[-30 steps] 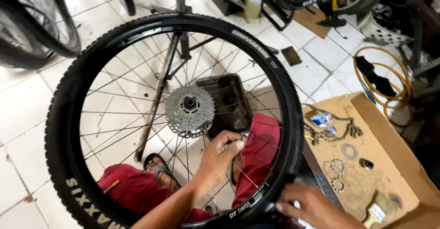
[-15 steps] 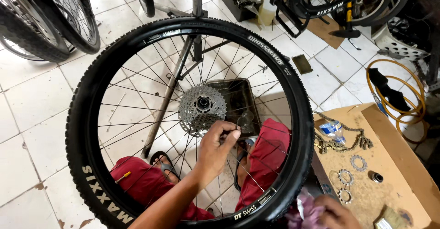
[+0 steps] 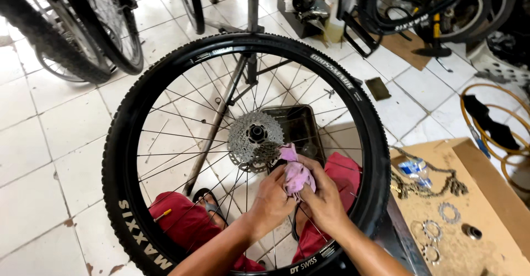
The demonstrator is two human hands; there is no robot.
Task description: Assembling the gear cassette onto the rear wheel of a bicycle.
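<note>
A bicycle wheel with a black knobby tyre [image 3: 118, 160] stands upright in front of me, its silver cassette [image 3: 253, 139] at the hub. My left hand [image 3: 271, 198] and my right hand [image 3: 323, 197] reach through the spokes just below and right of the cassette. Both hands are closed on a pink rag [image 3: 296, 172], which is bunched between them and touches the cassette's lower right edge. My red-clad legs [image 3: 187, 223] show behind the wheel.
A dark tray [image 3: 301, 127] lies on the white tiled floor behind the hub. At right, a cardboard sheet [image 3: 486, 198] carries a chain [image 3: 450, 185], loose sprockets [image 3: 433, 232] and small parts. Other bicycles [image 3: 83, 33] and a work stand post [image 3: 253, 27] stand behind.
My right hand came up from the lower rim with the pink rag and joined the left hand by the cassette. The view shifted so the wheel sits lower right.
</note>
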